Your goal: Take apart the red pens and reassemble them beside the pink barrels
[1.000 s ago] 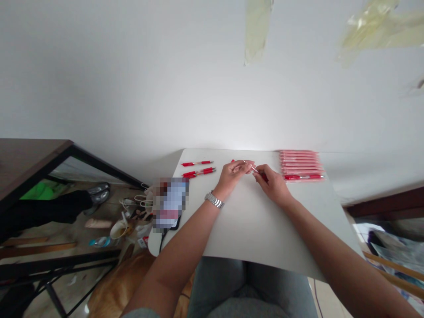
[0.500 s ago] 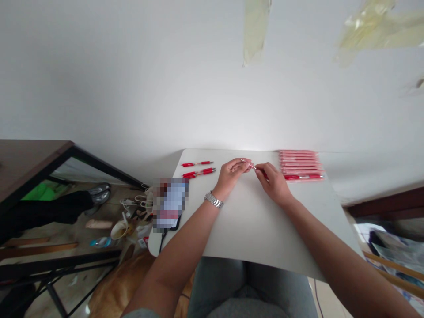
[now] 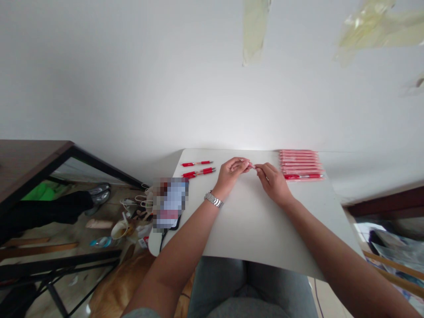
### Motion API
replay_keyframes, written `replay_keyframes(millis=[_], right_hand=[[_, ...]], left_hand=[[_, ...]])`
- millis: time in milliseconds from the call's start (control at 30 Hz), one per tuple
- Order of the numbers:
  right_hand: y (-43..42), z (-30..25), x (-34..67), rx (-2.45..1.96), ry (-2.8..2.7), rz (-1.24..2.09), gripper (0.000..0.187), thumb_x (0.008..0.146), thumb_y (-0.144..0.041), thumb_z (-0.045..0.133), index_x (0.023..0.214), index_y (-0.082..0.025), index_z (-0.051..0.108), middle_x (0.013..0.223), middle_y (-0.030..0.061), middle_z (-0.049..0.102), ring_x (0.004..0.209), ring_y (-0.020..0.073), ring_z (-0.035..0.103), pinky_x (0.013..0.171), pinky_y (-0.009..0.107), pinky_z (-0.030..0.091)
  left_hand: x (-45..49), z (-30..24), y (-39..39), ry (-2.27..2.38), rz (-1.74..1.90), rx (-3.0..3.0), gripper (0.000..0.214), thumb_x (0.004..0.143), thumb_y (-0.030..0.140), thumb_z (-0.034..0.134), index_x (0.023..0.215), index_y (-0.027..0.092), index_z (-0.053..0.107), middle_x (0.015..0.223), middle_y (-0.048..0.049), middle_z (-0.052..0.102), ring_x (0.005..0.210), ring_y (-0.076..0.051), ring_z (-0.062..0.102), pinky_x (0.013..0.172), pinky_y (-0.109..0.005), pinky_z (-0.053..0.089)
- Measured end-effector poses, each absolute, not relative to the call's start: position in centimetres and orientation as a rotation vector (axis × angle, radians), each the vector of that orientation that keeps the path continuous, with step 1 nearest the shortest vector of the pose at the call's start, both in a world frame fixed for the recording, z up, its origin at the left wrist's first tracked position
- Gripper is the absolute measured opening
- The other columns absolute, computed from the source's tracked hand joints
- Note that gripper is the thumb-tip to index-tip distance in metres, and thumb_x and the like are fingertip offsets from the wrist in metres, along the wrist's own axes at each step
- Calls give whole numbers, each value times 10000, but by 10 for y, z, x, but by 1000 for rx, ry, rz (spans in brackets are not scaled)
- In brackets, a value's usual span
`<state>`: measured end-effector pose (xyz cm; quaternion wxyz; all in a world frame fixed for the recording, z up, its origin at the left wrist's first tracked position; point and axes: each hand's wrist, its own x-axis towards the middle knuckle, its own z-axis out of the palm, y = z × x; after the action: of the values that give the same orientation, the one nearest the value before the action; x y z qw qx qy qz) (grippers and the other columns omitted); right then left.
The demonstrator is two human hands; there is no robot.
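Red pen [image 3: 252, 166]: slim, judged light, rigid and rather slick. It was held just above the white table [image 3: 251, 229], with left hand [image 3: 232, 171] and right hand [image 3: 273, 182] each pinched on one end. Best gripped by the barrel.

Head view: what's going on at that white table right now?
A seated person holds one red pen between both hands over the white table: left hand on one end, right hand on the other. A few loose red pens lie to the left; a row of wrapped pens lies to the right.
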<state>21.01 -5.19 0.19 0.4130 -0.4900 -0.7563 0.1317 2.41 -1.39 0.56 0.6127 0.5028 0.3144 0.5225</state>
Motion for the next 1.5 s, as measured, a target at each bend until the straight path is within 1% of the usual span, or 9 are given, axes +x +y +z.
replay_keyframes(millis=[167,300,467,633,700,800,967,1300,1500], right_hand=[[-50,-8,211,-1274,-1854,339,234,1052,-418,512,1136,-231,626,1042,98,707,843,220,674,770,355,545],[-50,-14,212,-1317,-1812,380,244,1033,-429,549,1174,-237,601,1047,80,737,856,217,703,738,335,546],[-51,-11,212,-1327,-1772,396,281,1033,-461,546,1187,-233,601,1009,78,739,833,216,694,707,326,532],[-51,-3,211,-1249,-1849,374,325,1096,-420,388,1172,-230,641,917,79,691,840,232,661,778,370,516],[-51,-1,211,-1229,-1868,359,331,1102,-401,364,1147,-234,647,921,83,676,857,239,653,799,382,511],[-51,-3,211,-1243,-1861,341,270,1083,-413,428,1127,-235,627,974,92,683,869,238,649,785,374,519],[-51,-10,212,-1297,-1807,363,215,1040,-439,525,1085,-236,583,942,66,678,751,199,622,676,334,511],[-49,-11,212,-1314,-1799,352,214,1025,-438,536,1069,-234,580,935,67,691,721,188,629,664,332,512],[-48,-15,215,-1340,-1783,348,245,1024,-464,530,1077,-232,586,944,74,701,733,197,642,662,336,509]], left_hand=[[24,6,-13,752,1201,1164,369,838,495,817,991,171,731,1037,-98,773,999,-214,734,928,-387,597],[24,7,-15,723,1182,1172,358,850,480,811,1009,172,722,1060,-101,766,1028,-218,727,950,-390,588],[23,10,-16,640,1151,1218,338,862,445,809,1034,174,704,1145,-117,751,1123,-239,707,999,-415,576],[23,9,-15,665,1177,1216,337,861,449,809,1028,179,696,1124,-111,757,1083,-227,716,968,-405,581],[23,8,-15,661,1179,1208,328,867,444,805,1023,180,691,1111,-109,761,1070,-222,721,968,-404,580],[23,8,-15,672,1185,1181,344,860,462,808,1020,185,682,1101,-107,767,1062,-222,727,972,-409,577],[22,9,-14,698,1233,1140,358,859,477,805,1016,192,655,1106,-110,772,1055,-213,728,992,-411,569],[19,11,-9,761,1386,1122,332,863,480,796,1004,210,663,1091,-77,736,1083,-206,708,960,-370,576],[8,8,1,862,1556,1155,314,878,476,776,1052,241,660,1106,-67,727,1006,-190,703,907,-351,565]])
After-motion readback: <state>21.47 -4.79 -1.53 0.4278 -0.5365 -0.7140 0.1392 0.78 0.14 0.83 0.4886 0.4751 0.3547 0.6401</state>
